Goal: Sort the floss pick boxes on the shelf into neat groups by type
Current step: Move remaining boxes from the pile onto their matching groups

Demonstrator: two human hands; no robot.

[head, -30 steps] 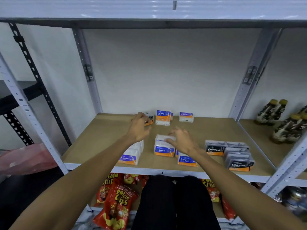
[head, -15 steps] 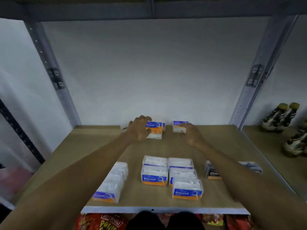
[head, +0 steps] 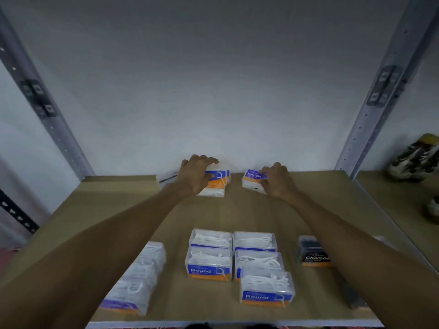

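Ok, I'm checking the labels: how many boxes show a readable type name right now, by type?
Round boxes: 2
Smooth box: 1
Charcoal box: 1
Total: 4 readable; the other labels are hidden or blurred.

A single head-worn wide-angle camera looks forward and down from close above the tan board shelf [head: 142,210], facing the white back wall [head: 213,79]. Both forearms reach away from the lens; the hands [head: 197,176] sit mid-frame, far back by the wall.
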